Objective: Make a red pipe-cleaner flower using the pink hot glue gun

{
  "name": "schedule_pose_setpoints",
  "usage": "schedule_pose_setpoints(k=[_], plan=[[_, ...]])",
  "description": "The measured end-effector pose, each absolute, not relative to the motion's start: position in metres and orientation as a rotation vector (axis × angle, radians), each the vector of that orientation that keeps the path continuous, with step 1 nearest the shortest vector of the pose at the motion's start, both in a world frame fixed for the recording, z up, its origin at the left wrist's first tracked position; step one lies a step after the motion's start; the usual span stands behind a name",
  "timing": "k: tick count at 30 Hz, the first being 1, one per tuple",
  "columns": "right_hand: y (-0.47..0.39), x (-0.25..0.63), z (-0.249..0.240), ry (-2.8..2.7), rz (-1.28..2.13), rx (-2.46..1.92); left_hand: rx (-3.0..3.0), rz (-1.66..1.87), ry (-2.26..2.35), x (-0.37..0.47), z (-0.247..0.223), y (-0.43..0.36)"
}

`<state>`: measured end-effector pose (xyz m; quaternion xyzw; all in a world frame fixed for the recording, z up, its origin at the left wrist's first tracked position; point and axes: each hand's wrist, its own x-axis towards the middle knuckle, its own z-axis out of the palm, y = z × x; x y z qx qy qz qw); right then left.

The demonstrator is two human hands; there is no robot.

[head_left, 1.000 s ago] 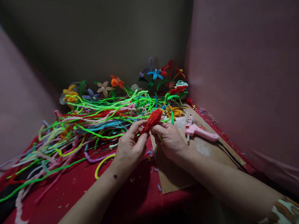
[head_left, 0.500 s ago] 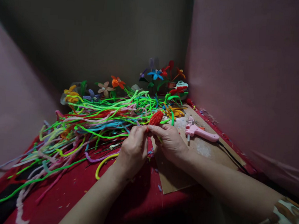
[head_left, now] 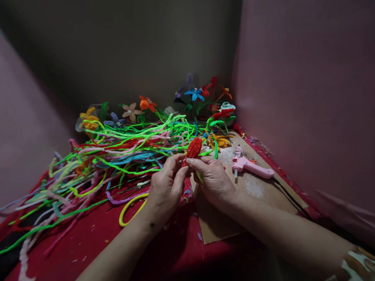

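A red petal of fuzzy pipe cleaner point(head_left: 194, 148) stands up between my two hands, its lower end pinched in the fingertips. My left hand point(head_left: 168, 183) grips the base from the left, thumb and forefinger together. From the right, my right hand point(head_left: 215, 179) pinches the same base with its thumb across the front. A bit of yellow-green shows under the right thumb; what it belongs to is hidden. Just left of my left hand lies a yellow ring-like loop point(head_left: 123, 213).
Many loose coloured pipe cleaners point(head_left: 137, 133) spread over the red cloth point(head_left: 97, 245). A pink glue gun point(head_left: 255, 168) with a black cord rests on a brown board point(head_left: 223, 226) at right. Finished-looking pipe-cleaner flowers point(head_left: 195, 93) stand at the back, near the walls.
The red petal has turned more upright. My left hand has rolled so its thumb now shows at the petal's base. My right hand keeps its pinch, almost unmoved.
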<state>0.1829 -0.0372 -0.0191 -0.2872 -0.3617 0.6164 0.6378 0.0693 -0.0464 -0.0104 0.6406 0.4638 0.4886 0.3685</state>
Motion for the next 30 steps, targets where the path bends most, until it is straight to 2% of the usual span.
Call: schedule_pose_setpoints(k=[8, 17, 23, 30], plan=[[-0.039, 0.188, -0.013, -0.853, 1.56, -0.681, 1.924, 1.228, 1.276, 0.061, -0.009, -0.045], [-0.038, 0.198, -0.01, -1.133, 1.484, -0.896, 1.615, 1.235, 1.195, 0.062, -0.006, -0.045], [-0.037, 0.205, -0.01, -1.119, 1.43, -0.754, 1.297, 1.226, 1.105, 0.061, -0.002, -0.042], [-0.033, 0.199, -0.017, -0.935, 1.381, -0.693, 1.482, 1.193, 1.125, 0.063, -0.007, -0.043]])
